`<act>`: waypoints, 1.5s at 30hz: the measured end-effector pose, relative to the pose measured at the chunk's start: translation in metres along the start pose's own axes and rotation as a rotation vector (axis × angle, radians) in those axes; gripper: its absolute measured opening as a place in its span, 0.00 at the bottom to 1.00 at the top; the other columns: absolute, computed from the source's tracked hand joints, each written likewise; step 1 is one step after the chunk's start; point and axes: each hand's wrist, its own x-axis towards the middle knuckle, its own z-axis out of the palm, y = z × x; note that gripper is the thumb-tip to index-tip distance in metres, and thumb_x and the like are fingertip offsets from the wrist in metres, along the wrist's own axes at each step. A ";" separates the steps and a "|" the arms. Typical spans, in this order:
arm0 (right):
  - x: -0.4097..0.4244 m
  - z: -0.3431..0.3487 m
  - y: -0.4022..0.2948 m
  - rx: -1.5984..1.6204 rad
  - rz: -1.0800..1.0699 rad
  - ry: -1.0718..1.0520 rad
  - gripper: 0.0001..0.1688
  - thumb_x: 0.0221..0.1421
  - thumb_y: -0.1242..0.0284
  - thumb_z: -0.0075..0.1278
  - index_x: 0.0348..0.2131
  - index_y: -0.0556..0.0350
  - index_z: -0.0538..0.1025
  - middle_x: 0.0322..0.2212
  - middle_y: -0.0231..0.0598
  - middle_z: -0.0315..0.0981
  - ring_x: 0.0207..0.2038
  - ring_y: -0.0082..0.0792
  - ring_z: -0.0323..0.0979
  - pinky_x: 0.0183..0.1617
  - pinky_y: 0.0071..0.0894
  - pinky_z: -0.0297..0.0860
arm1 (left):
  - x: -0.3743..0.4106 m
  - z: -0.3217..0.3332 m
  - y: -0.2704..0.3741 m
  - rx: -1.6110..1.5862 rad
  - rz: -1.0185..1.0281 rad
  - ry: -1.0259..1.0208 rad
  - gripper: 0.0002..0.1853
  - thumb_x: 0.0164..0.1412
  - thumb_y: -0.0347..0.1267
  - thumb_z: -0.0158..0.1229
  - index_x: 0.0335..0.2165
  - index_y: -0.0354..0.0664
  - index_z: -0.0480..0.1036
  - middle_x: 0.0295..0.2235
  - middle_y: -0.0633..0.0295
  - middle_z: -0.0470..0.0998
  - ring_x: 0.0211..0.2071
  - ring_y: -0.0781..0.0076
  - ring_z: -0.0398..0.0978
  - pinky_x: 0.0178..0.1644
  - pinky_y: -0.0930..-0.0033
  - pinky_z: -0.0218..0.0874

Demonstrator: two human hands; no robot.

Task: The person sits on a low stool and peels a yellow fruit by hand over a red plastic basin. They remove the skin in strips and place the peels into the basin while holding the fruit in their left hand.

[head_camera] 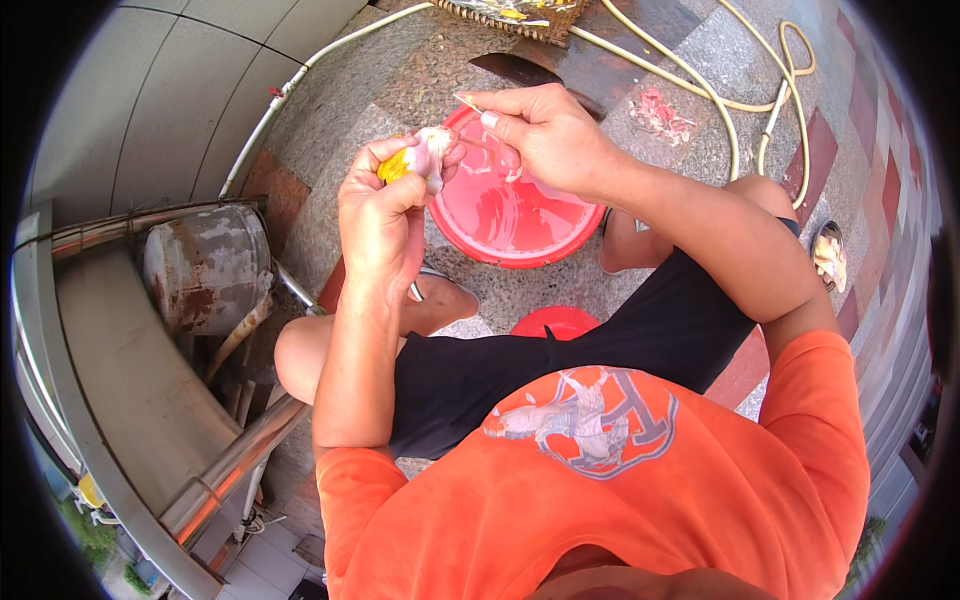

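Note:
In my left hand (pixel 390 202) is a piece of raw poultry offal (pixel 429 156), pale pink with a bright yellow part. My right hand (pixel 551 139) pinches a thin, light-coloured stick-like thing (pixel 470 103) between thumb and forefinger; its exact kind cannot be told. A thin pinkish strand (pixel 480 144) stretches from the offal towards the right hand. Both hands are above a red plastic basin (pixel 510 217) with a wet, shiny surface. A dark-bladed cleaver (pixel 517 69) lies on the paving behind the basin, partly hidden by the right hand.
A woven basket (pixel 555 30) holding pale and yellow bits stands at the top. Pink scraps (pixel 660 116) and a pale hose (pixel 731 135) lie on the stone paving. At right is a bowl of pale meat (pixel 829 259); at left, a rusty metal drum (pixel 206 266).

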 end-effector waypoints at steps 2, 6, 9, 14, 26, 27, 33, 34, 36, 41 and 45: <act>0.006 -0.006 -0.005 -0.092 -0.033 0.039 0.18 0.65 0.72 0.47 0.50 0.60 0.79 0.18 0.29 0.71 0.20 0.17 0.67 0.25 0.24 0.65 | 0.001 -0.010 0.002 -0.001 -0.041 -0.014 0.24 0.44 0.12 0.46 0.44 0.28 0.68 0.42 0.37 0.77 0.42 0.49 0.79 0.56 0.53 0.68; 0.023 -0.020 -0.021 0.108 -0.010 -0.114 0.18 0.69 0.67 0.46 0.44 0.63 0.80 0.19 0.28 0.73 0.21 0.14 0.67 0.24 0.17 0.63 | 0.004 -0.020 -0.002 0.000 -0.158 -0.031 0.25 0.45 0.14 0.47 0.46 0.27 0.67 0.39 0.43 0.78 0.37 0.57 0.78 0.51 0.58 0.70; 0.047 -0.010 -0.034 0.101 -0.072 -0.181 0.17 0.69 0.67 0.46 0.41 0.64 0.80 0.19 0.27 0.73 0.22 0.12 0.68 0.26 0.13 0.63 | 0.005 -0.028 -0.018 0.149 -0.193 -0.024 0.25 0.45 0.14 0.47 0.47 0.27 0.67 0.37 0.46 0.78 0.36 0.60 0.78 0.46 0.63 0.71; 0.114 0.035 -0.060 0.094 -0.139 -0.224 0.22 0.64 0.59 0.54 0.24 0.57 0.77 0.16 0.31 0.71 0.15 0.19 0.64 0.19 0.21 0.60 | 0.000 -0.033 -0.048 0.436 -0.304 -0.011 0.17 0.56 0.25 0.61 0.44 0.31 0.72 0.32 0.60 0.78 0.31 0.74 0.76 0.38 0.73 0.68; 0.151 0.078 0.207 -0.901 0.006 -0.428 0.15 0.47 0.73 0.51 0.36 0.61 0.80 0.37 0.61 0.78 0.44 0.59 0.76 0.49 0.50 0.73 | 0.029 -0.092 -0.146 1.220 -0.232 -0.022 0.20 0.50 0.31 0.59 0.41 0.29 0.72 0.32 0.42 0.80 0.35 0.51 0.81 0.41 0.60 0.69; 0.132 0.071 0.227 -0.867 0.096 -0.457 0.15 0.47 0.73 0.50 0.36 0.61 0.80 0.36 0.62 0.78 0.43 0.59 0.76 0.49 0.50 0.73 | 0.027 -0.100 -0.153 1.210 -0.379 -0.076 0.20 0.49 0.31 0.59 0.40 0.27 0.73 0.34 0.38 0.79 0.39 0.48 0.80 0.43 0.58 0.69; 0.033 0.059 0.288 -1.062 0.403 -0.668 0.14 0.50 0.68 0.55 0.34 0.60 0.81 0.32 0.57 0.79 0.40 0.54 0.78 0.45 0.46 0.74 | 0.075 -0.154 -0.207 1.311 -0.561 -0.130 0.20 0.47 0.33 0.60 0.35 0.23 0.78 0.38 0.31 0.78 0.45 0.44 0.79 0.48 0.56 0.70; 0.018 0.055 0.291 -1.148 0.353 -0.607 0.15 0.50 0.68 0.55 0.34 0.61 0.81 0.33 0.58 0.79 0.41 0.53 0.78 0.45 0.45 0.74 | 0.081 -0.153 -0.221 1.265 -0.568 -0.129 0.21 0.48 0.33 0.60 0.36 0.24 0.78 0.40 0.33 0.78 0.46 0.45 0.78 0.49 0.57 0.70; -0.010 0.051 0.301 -1.317 0.268 -0.495 0.15 0.51 0.68 0.54 0.35 0.61 0.81 0.34 0.59 0.79 0.41 0.53 0.79 0.47 0.45 0.75 | 0.087 -0.143 -0.255 1.309 -0.540 -0.127 0.22 0.49 0.34 0.61 0.40 0.26 0.77 0.43 0.36 0.78 0.48 0.46 0.77 0.51 0.57 0.69; 0.006 0.047 0.257 -1.137 0.343 -0.621 0.15 0.53 0.72 0.52 0.37 0.66 0.80 0.38 0.61 0.78 0.45 0.51 0.78 0.47 0.48 0.74 | 0.084 -0.128 -0.289 1.571 -0.563 -0.190 0.22 0.54 0.34 0.61 0.45 0.30 0.75 0.49 0.39 0.76 0.52 0.47 0.75 0.56 0.57 0.67; 0.057 0.019 0.209 -0.830 0.473 -0.627 0.17 0.56 0.72 0.51 0.40 0.69 0.78 0.41 0.64 0.76 0.49 0.53 0.75 0.48 0.50 0.72 | 0.115 -0.135 -0.291 1.074 -0.337 -0.056 0.22 0.53 0.31 0.66 0.44 0.26 0.72 0.41 0.41 0.79 0.46 0.50 0.79 0.48 0.57 0.70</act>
